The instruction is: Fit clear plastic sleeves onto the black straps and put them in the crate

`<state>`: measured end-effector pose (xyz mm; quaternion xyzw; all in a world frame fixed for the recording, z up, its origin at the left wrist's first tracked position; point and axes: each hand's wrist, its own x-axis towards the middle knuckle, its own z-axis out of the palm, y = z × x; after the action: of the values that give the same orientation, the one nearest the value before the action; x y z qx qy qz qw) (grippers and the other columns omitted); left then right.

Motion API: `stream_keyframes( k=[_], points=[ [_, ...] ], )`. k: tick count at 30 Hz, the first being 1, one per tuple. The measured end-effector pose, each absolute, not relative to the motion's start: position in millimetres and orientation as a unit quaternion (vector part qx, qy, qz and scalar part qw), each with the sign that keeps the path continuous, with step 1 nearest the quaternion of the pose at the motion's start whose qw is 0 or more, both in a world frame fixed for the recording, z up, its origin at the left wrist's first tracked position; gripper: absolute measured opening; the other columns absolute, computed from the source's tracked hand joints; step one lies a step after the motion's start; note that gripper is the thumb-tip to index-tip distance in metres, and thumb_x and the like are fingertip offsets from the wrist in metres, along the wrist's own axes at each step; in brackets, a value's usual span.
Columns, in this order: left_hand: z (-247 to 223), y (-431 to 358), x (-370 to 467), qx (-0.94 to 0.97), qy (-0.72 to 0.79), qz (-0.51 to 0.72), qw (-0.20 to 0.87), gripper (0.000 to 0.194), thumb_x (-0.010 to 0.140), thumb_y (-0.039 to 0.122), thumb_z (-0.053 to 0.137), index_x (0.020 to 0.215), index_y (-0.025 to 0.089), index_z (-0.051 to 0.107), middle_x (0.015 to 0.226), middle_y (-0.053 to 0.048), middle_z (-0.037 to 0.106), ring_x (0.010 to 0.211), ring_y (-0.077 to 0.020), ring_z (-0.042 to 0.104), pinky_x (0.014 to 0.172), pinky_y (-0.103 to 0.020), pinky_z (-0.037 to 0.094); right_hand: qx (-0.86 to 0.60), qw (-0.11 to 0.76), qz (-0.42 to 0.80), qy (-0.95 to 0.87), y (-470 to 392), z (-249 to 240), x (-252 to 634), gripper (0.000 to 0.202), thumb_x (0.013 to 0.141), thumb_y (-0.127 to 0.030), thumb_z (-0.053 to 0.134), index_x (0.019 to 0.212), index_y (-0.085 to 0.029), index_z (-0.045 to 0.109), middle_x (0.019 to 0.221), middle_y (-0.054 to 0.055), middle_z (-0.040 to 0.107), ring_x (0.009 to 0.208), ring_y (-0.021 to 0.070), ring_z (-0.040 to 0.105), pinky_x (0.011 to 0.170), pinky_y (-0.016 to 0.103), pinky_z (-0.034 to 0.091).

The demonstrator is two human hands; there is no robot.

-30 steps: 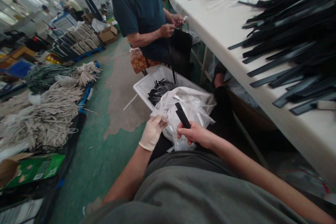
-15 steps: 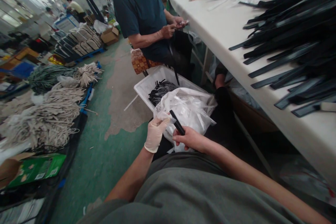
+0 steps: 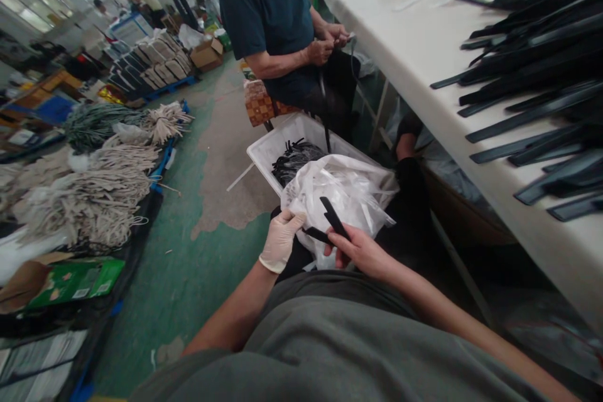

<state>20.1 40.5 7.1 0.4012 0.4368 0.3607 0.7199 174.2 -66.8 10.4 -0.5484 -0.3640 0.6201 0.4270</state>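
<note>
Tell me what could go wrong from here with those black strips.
The black strips fan out in different directions from the right hand, so one might slip loose. The crumpled bag is close by, and a dropped strip could get lost in its folds. On the table, the ends of the black pile lie near the edge, so a bump might knock some off.

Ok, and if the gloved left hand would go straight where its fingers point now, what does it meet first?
Probably the white plastic bag, just ahead of the left hand. Depth is unclear in this view, so its fingers may be touching the bag.
</note>
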Motion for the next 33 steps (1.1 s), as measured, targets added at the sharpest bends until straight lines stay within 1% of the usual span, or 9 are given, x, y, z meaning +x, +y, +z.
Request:
stream_keyframes(
  k=[3, 5, 8, 12, 17, 23, 28, 30, 33],
  points=[
    [5.2, 43.2, 20.2, 0.303, 0.445, 0.38, 0.752, 0.035, 0.053, 0.035, 0.088, 0.069, 0.015, 0.065, 0.069, 0.001, 0.065, 0.065, -0.01, 0.06, 0.07, -0.025, 0.051, -0.612, 0.408, 0.555, -0.388, -71.5, 13.8, 178.6, 0.029, 0.089, -0.048, 0.048, 0.08, -0.021, 0.051, 0.065, -0.001, 0.064, 0.046, 0.0119, 0.058, 0.047, 0.024, 0.044],
    [7.1, 44.6, 21.5, 0.269, 0.453, 0.381, 0.759, 0.037, 0.052, 0.035, 0.089, 0.07, 0.015, 0.063, 0.072, 0.0, 0.067, 0.066, -0.0105, 0.062, 0.07, -0.026, 0.052, -0.641, 0.399, 0.51, -0.411, -73.7, 17.6, 180.4, 0.028, 0.09, -0.045, 0.045, 0.077, -0.022, 0.05, 0.061, -0.001, 0.062, 0.046, 0.0131, 0.058, 0.049, 0.026, 0.045],
    [7.6, 44.7, 24.5, 0.258, 0.457, 0.386, 0.758, 0.039, 0.051, 0.036, 0.089, 0.071, 0.015, 0.063, 0.074, -0.001, 0.068, 0.067, -0.0116, 0.064, 0.07, -0.027, 0.052, -0.657, 0.376, 0.466, -0.458, -75.5, 24.1, 179.9, 0.025, 0.092, -0.043, 0.042, 0.078, -0.023, 0.049, 0.062, -0.001, 0.064, 0.048, 0.0143, 0.06, 0.051, 0.027, 0.046],
    [1.0, 39.9, 29.4, 0.314, 0.447, 0.394, 0.739, 0.037, 0.055, 0.04, 0.087, 0.07, 0.014, 0.065, 0.074, -0.001, 0.068, 0.071, -0.0121, 0.064, 0.073, -0.026, 0.051, -0.674, 0.334, 0.427, -0.502, -73.8, 25.4, 175.9, 0.023, 0.094, -0.04, 0.04, 0.079, -0.024, 0.046, 0.065, -0.001, 0.066, 0.054, 0.0158, 0.064, 0.054, 0.027, 0.044],
    [-2.8, 35.8, 31.7, 0.329, 0.446, 0.392, 0.734, 0.036, 0.056, 0.041, 0.087, 0.067, 0.014, 0.065, 0.069, 0.001, 0.065, 0.067, -0.0098, 0.061, 0.071, -0.024, 0.05, -0.708, 0.277, 0.384, -0.524, -71.2, 16.3, 175.0, 0.018, 0.094, -0.038, 0.041, 0.085, -0.025, 0.049, 0.066, -0.001, 0.068, 0.06, 0.0173, 0.066, 0.057, 0.027, 0.042],
    [-8.9, 29.0, 25.9, 0.386, 0.449, 0.371, 0.715, 0.035, 0.061, 0.042, 0.085, 0.07, 0.012, 0.069, 0.069, -0.001, 0.067, 0.066, -0.0108, 0.06, 0.071, -0.025, 0.049, -0.712, 0.256, 0.379, -0.533, -67.4, 14.2, 173.6, 0.018, 0.095, -0.037, 0.041, 0.086, -0.024, 0.049, 0.065, -0.002, 0.068, 0.059, 0.0162, 0.065, 0.056, 0.026, 0.04],
    [-12.9, 17.7, 28.1, 0.384, 0.441, 0.332, 0.74, 0.035, 0.062, 0.042, 0.084, 0.071, 0.011, 0.07, 0.067, -0.003, 0.067, 0.063, -0.012, 0.06, 0.067, -0.026, 0.048, -0.683, 0.306, 0.431, -0.505, -49.7, 21.0, 170.4, 0.022, 0.095, -0.039, 0.041, 0.08, -0.023, 0.047, 0.067, -0.001, 0.068, 0.057, 0.0144, 0.065, 0.056, 0.025, 0.043],
    [-6.6, 30.1, 21.9, 0.342, 0.435, 0.353, 0.754, 0.036, 0.058, 0.04, 0.086, 0.071, 0.012, 0.069, 0.068, -0.002, 0.068, 0.063, -0.0123, 0.061, 0.067, -0.026, 0.049, -0.641, 0.318, 0.473, -0.514, -43.7, 27.1, 170.4, 0.018, 0.094, -0.034, 0.043, 0.082, -0.022, 0.049, 0.071, -0.001, 0.07, 0.058, 0.0138, 0.066, 0.056, 0.024, 0.044],
    [10.1, 66.0, -2.9, 0.261, 0.451, 0.458, 0.721, 0.036, 0.051, 0.034, 0.09, 0.071, 0.015, 0.066, 0.07, 0.0, 0.068, 0.066, -0.0113, 0.063, 0.069, -0.025, 0.05, -0.595, 0.291, 0.514, -0.546, -40.6, 39.7, 171.2, 0.015, 0.092, -0.031, 0.045, 0.083, -0.021, 0.052, 0.072, -0.001, 0.07, 0.058, 0.0128, 0.066, 0.056, 0.023, 0.044]
  ],
)
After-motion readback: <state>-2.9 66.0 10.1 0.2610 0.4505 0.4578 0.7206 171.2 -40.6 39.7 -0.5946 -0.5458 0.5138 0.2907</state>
